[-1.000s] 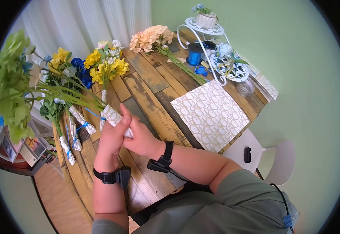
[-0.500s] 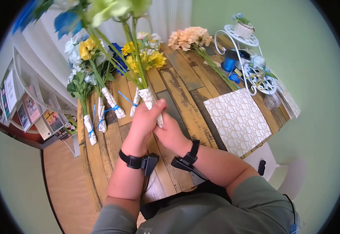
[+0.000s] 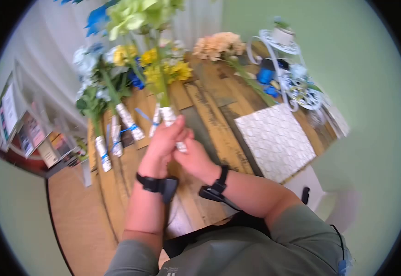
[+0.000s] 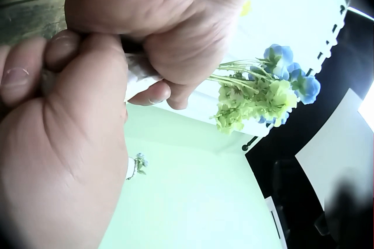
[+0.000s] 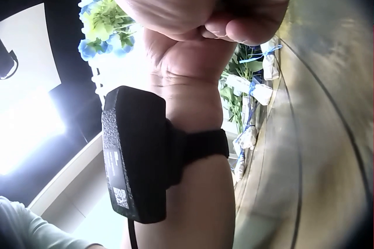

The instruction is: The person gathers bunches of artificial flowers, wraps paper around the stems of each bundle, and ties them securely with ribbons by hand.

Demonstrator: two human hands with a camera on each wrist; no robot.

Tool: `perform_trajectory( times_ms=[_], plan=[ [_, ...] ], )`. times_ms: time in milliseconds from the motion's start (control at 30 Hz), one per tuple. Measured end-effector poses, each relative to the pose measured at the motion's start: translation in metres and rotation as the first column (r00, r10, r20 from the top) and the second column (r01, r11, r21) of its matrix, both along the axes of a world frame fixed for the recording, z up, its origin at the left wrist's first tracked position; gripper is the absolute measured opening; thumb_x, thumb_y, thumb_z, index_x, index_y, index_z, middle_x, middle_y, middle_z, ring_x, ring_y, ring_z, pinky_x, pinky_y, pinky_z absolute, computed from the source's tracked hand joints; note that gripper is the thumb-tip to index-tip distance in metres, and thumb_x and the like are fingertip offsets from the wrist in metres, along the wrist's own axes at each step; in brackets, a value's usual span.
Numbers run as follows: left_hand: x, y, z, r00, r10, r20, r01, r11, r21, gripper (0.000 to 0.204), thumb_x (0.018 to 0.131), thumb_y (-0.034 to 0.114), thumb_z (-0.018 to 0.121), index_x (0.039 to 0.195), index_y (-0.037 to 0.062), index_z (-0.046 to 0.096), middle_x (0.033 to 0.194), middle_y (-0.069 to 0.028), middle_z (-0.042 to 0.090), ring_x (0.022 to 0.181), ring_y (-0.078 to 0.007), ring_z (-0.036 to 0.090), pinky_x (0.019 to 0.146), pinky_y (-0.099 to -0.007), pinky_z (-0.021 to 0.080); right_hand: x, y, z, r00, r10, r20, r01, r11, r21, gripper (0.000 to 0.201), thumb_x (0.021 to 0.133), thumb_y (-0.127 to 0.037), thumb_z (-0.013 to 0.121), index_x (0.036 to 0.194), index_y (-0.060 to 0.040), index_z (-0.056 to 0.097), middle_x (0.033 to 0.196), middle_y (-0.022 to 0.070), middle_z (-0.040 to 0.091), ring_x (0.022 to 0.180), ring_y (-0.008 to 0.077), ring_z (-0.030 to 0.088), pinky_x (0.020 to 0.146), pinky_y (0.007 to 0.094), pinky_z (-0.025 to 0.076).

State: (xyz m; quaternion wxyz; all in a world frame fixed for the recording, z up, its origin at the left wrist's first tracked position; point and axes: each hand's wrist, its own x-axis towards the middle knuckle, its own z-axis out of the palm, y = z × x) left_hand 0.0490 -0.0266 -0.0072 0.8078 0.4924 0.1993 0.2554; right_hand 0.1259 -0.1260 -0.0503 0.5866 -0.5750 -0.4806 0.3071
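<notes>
A bouquet of pale green and blue artificial flowers [image 3: 136,18] stands nearly upright in front of me, its bloom tops cut off by the head view's edge. White patterned paper [image 3: 167,113] wraps the lower stems. My left hand [image 3: 163,142] grips this wrapped handle, thumb along it. Just right of it and lower, my right hand [image 3: 196,158] holds the wrap's bottom end, its fingers partly hidden behind the left hand. In the left wrist view the green blooms [image 4: 251,100] stick out beyond the two hands, with a bit of white paper [image 4: 140,74] between them.
Several wrapped bouquets with blue ties [image 3: 129,120] lie on the wooden table [image 3: 209,119] at left. Peach flowers [image 3: 218,45] lie at the back. A patterned paper sheet [image 3: 276,142], blue ribbon spool [image 3: 265,73] and white wire stand [image 3: 281,69] are at right; a magazine rack [image 3: 30,124] stands far left.
The held bouquet has swung from leaning left to nearly upright, and the head view has turned left. Both hands keep hold of the wrapped stems; the last half second shows little movement.
</notes>
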Motion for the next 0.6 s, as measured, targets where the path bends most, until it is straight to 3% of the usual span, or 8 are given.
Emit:
perform_trajectory(
  times_ms=[100, 233, 300, 333, 367, 433, 533, 600],
  plan=[
    [0.007, -0.001, -0.003, 0.999, 0.048, 0.017, -0.049, 0.998, 0.044, 0.035, 0.103, 0.032, 0.059, 0.076, 0.0110, 0.051, 0.063, -0.0009, 0.050, 0.078, -0.0206, 0.063, 0.067, -0.0343, 0.052, 0.008, -0.004, 0.004, 0.999, 0.037, -0.025, -0.038, 0.998, -0.045, 0.030, 0.088, -0.016, 0.064, 0.112, 0.0003, 0.058, 0.098, 0.0223, 0.068, 0.092, 0.0399, 0.068, 0.078, 0.0441, 0.052],
    [0.010, -0.006, 0.002, 0.997, 0.068, 0.021, -0.069, 0.998, 0.009, 0.033, 0.103, 0.033, 0.058, 0.086, 0.0048, 0.054, 0.073, -0.0076, 0.060, 0.083, -0.0244, 0.066, 0.075, -0.0382, 0.056, 0.017, -0.014, 0.028, 0.999, 0.041, 0.014, -0.040, 0.999, -0.022, 0.026, 0.087, -0.019, 0.064, 0.104, 0.0008, 0.061, 0.096, 0.0239, 0.068, 0.092, 0.0419, 0.066, 0.080, 0.0469, 0.051],
    [0.017, -0.017, 0.012, 0.962, 0.274, -0.002, -0.274, 0.961, -0.031, 0.033, 0.104, 0.033, 0.057, 0.089, 0.0037, 0.055, 0.076, -0.0107, 0.062, 0.086, -0.0254, 0.066, 0.074, -0.0390, 0.058, 0.022, -0.025, 0.041, 0.994, 0.033, 0.106, -0.015, 0.986, -0.168, 0.028, 0.088, -0.020, 0.064, 0.105, 0.0011, 0.062, 0.096, 0.0237, 0.068, 0.092, 0.0418, 0.066, 0.081, 0.0475, 0.051],
    [0.022, -0.024, 0.017, 0.945, 0.325, -0.035, -0.327, 0.939, -0.108, 0.031, 0.104, 0.034, 0.056, 0.088, 0.0069, 0.053, 0.070, -0.0066, 0.057, 0.074, -0.0226, 0.064, 0.065, -0.0381, 0.057, 0.027, -0.027, 0.030, 0.982, 0.044, 0.186, -0.026, 0.995, -0.097, 0.029, 0.087, -0.020, 0.066, 0.108, 0.0007, 0.065, 0.099, 0.0211, 0.068, 0.091, 0.0405, 0.066, 0.081, 0.0478, 0.051],
    [0.020, -0.020, 0.010, 0.947, 0.319, -0.031, -0.321, 0.941, -0.109, 0.031, 0.104, 0.034, 0.056, 0.088, 0.0069, 0.053, 0.070, -0.0066, 0.057, 0.074, -0.0226, 0.064, 0.065, -0.0381, 0.057, 0.027, -0.037, 0.027, 0.981, 0.039, 0.190, -0.020, 0.995, -0.097, 0.029, 0.087, -0.020, 0.066, 0.108, 0.0007, 0.065, 0.099, 0.0211, 0.068, 0.091, 0.0405, 0.066, 0.081, 0.0478, 0.051],
    [0.015, -0.007, -0.013, 0.988, 0.071, 0.137, -0.055, 0.992, -0.116, 0.031, 0.105, 0.036, 0.055, 0.085, 0.0126, 0.049, 0.062, 0.0005, 0.046, 0.056, -0.0160, 0.052, 0.054, -0.0348, 0.051, 0.030, -0.068, 0.021, 0.901, -0.189, 0.391, 0.127, 0.976, 0.178, 0.032, 0.088, -0.019, 0.070, 0.116, -0.0034, 0.066, 0.098, 0.0094, 0.068, 0.086, 0.0218, 0.065, 0.079, 0.0321, 0.051],
    [0.021, -0.015, -0.018, 0.991, 0.066, 0.119, -0.041, 0.979, -0.197, 0.033, 0.105, 0.038, 0.053, 0.082, 0.0170, 0.043, 0.058, 0.0047, 0.034, 0.047, -0.0111, 0.038, 0.048, -0.0310, 0.043, 0.046, -0.123, 0.057, 0.937, -0.039, 0.348, 0.018, 0.998, 0.062, 0.026, 0.091, -0.019, 0.069, 0.112, -0.0035, 0.068, 0.103, 0.0083, 0.067, 0.087, 0.0196, 0.065, 0.079, 0.0304, 0.051],
    [0.024, -0.022, -0.017, 0.993, 0.060, 0.101, -0.034, 0.970, -0.242, 0.033, 0.106, 0.039, 0.053, 0.081, 0.0178, 0.043, 0.058, 0.0052, 0.033, 0.047, -0.0103, 0.036, 0.047, -0.0299, 0.040, 0.070, -0.148, 0.064, 0.958, -0.002, 0.287, 0.015, 0.999, -0.042, 0.022, 0.092, -0.017, 0.068, 0.110, -0.0040, 0.069, 0.101, 0.0072, 0.068, 0.087, 0.0177, 0.065, 0.080, 0.0299, 0.051]
  ],
)
